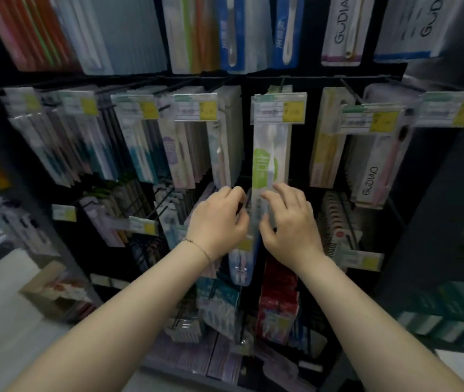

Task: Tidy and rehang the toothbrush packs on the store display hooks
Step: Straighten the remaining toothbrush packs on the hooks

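Two bare forearms reach up from the bottom edge toward the middle of the rack, a thin bracelet [196, 246] round the left wrist. Between the hands hangs the green-and-white toothbrush pack [271, 154], upright on its hook in the middle row, its top tucked behind a price tag [278, 108] at 12 o'clock. The right hand [291, 224] meets the pack's lower end from 3 o'clock, fingers bent over its front and thumb curled in below, pinching it. The left hand [219, 219] sits at 9 o'clock of that same lower end, fingers curled tight against the pack's left edge; whether they actually hold it is lost in the blur. At 6 o'clock of the hands a blue-and-clear pack [241, 264] hangs on the row below, with red packs [278, 292] just beside it at 4 o'clock. At 9 o'clock of the green-and-white pack stands a thick row of pale packs [226, 137]; at 3 o'clock hang yellow-sided packs [327, 142] and, further out, GUDIAO packs [369, 179]. At 12 o'clock, the top row carries blue-backed packs [230, 32].
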Motion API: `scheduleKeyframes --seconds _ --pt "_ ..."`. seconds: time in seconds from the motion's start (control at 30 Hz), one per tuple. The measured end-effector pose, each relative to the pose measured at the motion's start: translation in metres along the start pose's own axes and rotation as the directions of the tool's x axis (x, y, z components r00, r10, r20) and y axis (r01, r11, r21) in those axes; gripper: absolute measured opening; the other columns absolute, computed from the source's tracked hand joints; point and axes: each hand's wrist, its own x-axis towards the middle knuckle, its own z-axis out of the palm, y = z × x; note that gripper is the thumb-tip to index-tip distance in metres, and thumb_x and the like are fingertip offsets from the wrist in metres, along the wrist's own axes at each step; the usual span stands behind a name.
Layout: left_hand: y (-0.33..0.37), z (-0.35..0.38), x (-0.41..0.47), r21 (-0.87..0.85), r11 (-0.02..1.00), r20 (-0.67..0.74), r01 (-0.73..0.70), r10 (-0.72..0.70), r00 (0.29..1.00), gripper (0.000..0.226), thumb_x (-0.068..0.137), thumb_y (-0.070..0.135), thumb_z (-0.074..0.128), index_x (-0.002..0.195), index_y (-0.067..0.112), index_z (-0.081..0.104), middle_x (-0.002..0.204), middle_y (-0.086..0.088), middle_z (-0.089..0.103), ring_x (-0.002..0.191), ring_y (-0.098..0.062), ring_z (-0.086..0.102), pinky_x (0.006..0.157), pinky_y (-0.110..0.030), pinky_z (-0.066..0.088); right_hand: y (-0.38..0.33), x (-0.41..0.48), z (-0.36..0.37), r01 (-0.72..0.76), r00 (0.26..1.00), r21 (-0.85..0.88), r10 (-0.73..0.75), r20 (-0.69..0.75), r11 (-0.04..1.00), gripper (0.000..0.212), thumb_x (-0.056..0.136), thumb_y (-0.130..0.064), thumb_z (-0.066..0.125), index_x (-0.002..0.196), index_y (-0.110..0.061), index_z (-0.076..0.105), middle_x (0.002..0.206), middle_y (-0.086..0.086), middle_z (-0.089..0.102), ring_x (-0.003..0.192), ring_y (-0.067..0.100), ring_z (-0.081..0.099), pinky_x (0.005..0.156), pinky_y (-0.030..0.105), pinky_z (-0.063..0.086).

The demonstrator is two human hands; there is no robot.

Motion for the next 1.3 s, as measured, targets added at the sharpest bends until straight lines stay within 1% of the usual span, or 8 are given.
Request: scheduleKeyframes --seconds 0.13,0.27,0.43,0.6,0.7,0.87,1.13,1.3 --pt "-0.041 -0.017 -0.033 0.109 0.994 0.074 0.029 -0.038 0.997 0.016 0.094 0.029 0.046 0.102 0.017 0.054 0.089 0.002 0.055 0.081 -0.021 0.055 0.063 -0.036 0.046 -0.032 -0.008 0.017 0.037 0.994 -0.039 -0.033 0.101 0.999 0.029 0.077 -0.018 0.058 0.104 -0.009 0.063 0.107 0.011 0.060 0.099 0.033 0.057 0.072 0.038 0.048" --pt "-0.075 -0.027 -0.065 0.216 0.975 0.205 0.049 -0.094 0.974 0.020 0.096 0.033 0.043 0.103 0.017 0.053 0.092 -0.001 0.057 0.081 -0.023 0.058 0.060 -0.034 0.045 -0.059 -0.018 0.039 0.057 0.967 -0.075 -0.037 0.254 0.996 0.024 0.079 -0.023 0.050 0.096 -0.011 0.063 0.096 0.007 0.059 0.089 0.030 0.056 0.068 0.039 0.046" --pt "-0.111 -0.030 -0.100 0.312 0.948 0.299 0.069 -0.167 0.939 0.018 0.097 0.034 0.040 0.101 0.020 0.051 0.089 0.001 0.054 0.079 -0.023 0.057 0.059 -0.031 0.038 -0.093 -0.026 0.063 0.109 0.930 -0.095 -0.068 0.362 0.989 0.017 0.082 -0.023 0.059 0.093 -0.010 0.064 0.087 0.006 0.058 0.082 0.030 0.056 0.065 0.038 0.044" --pt "-0.140 -0.034 -0.125 0.331 0.937 0.335 0.114 -0.229 0.914 0.021 0.096 0.035 0.041 0.105 0.019 0.051 0.095 0.000 0.056 0.085 -0.024 0.058 0.064 -0.032 0.036 -0.126 -0.030 0.082 0.126 0.885 -0.041 -0.094 0.455 0.991 0.028 0.092 -0.027 0.047 0.113 -0.011 0.056 0.107 0.007 0.057 0.099 0.029 0.052 0.076 0.037 0.041" --pt "-0.156 -0.035 -0.140 0.341 0.931 0.347 0.128 -0.251 0.903 0.020 0.095 0.034 0.041 0.104 0.018 0.051 0.096 -0.001 0.056 0.086 -0.026 0.058 0.064 -0.032 0.035 -0.144 -0.035 0.099 0.119 0.856 -0.002 -0.101 0.506 0.993 0.032 0.094 -0.031 0.043 0.119 -0.014 0.053 0.116 0.005 0.055 0.108 0.027 0.050 0.082 0.038 0.042" --pt "-0.190 -0.032 -0.152 0.335 0.921 0.351 0.199 -0.317 0.881 0.016 0.093 0.032 0.044 0.100 0.018 0.049 0.097 -0.002 0.055 0.090 -0.027 0.058 0.067 -0.033 0.033 -0.171 -0.034 0.132 0.119 0.812 0.036 -0.118 0.572 0.992 0.034 0.094 -0.033 0.043 0.122 -0.017 0.051 0.114 0.004 0.056 0.107 0.027 0.051 0.083 0.038 0.041" --pt "-0.255 -0.024 -0.152 0.360 0.892 0.360 0.273 -0.403 0.842 0.027 0.093 0.032 0.045 0.115 0.019 0.046 0.105 -0.003 0.055 0.097 -0.028 0.057 0.075 -0.038 0.044 -0.212 -0.011 0.194 0.156 0.784 0.128 -0.201 0.588 0.979 0.030 0.093 -0.031 0.043 0.117 -0.015 0.053 0.108 0.004 0.056 0.103 0.027 0.053 0.076 0.037 0.043" --pt "-0.299 -0.021 -0.143 0.366 0.886 0.397 0.286 -0.426 0.813 0.027 0.092 0.030 0.045 0.117 0.019 0.045 0.107 -0.003 0.054 0.099 -0.027 0.056 0.075 -0.038 0.043 -0.240 0.013 0.232 0.159 0.775 0.189 -0.241 0.584 0.969 0.031 0.092 -0.030 0.045 0.118 -0.015 0.053 0.108 0.004 0.057 0.101 0.026 0.053 0.073 0.035 0.042"
